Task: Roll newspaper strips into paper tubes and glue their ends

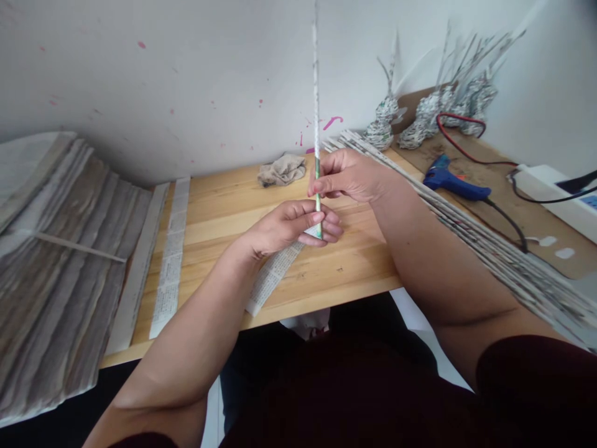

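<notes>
A thin rolled newspaper tube [316, 106] stands upright between my hands, its lower end green and white. My right hand [342, 175] pinches it a little above that end. Below, my left hand [298, 223] holds the bottom between thumb and fingers, palm turned up. Under my left hand a printed newspaper strip [275, 277] lies slanted on the wooden table [224, 205], its upper part hidden by the hand. Behind my hands is a crumpled grey cloth [282, 170].
Newspaper stacks [60, 261] fill the left side, beside a loose strip [171, 255]. Rolled tubes [466, 239] lie along the right. Beyond them are a blue glue gun [457, 180], a white power strip [559, 199] and woven paper figures [429, 115] against the wall.
</notes>
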Motion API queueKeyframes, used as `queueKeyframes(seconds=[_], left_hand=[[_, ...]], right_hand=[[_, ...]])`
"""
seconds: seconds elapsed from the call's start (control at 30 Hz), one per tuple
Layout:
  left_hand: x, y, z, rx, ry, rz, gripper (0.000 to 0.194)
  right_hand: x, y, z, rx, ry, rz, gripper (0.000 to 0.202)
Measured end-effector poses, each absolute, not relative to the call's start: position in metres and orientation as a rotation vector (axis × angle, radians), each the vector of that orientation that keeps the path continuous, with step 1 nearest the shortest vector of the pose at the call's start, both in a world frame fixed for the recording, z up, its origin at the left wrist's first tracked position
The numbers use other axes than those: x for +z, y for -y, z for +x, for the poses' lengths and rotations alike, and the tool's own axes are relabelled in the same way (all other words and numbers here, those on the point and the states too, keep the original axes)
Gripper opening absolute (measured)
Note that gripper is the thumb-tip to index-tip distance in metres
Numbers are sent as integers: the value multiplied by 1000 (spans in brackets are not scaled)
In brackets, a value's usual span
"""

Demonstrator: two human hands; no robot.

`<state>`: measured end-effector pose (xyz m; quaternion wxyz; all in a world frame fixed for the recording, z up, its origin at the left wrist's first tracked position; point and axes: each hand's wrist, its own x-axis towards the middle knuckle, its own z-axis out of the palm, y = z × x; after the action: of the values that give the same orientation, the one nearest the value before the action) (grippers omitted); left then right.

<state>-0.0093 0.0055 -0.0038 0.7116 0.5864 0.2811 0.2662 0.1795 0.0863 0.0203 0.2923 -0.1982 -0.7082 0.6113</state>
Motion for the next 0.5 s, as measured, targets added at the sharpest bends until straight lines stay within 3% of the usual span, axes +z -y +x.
queueKeyframes(seconds=[0.5], left_hand=[[-1,-4,-10,610,-664,1262,34]], right_hand=[[23,-83,179,1621,1810,-581,36]])
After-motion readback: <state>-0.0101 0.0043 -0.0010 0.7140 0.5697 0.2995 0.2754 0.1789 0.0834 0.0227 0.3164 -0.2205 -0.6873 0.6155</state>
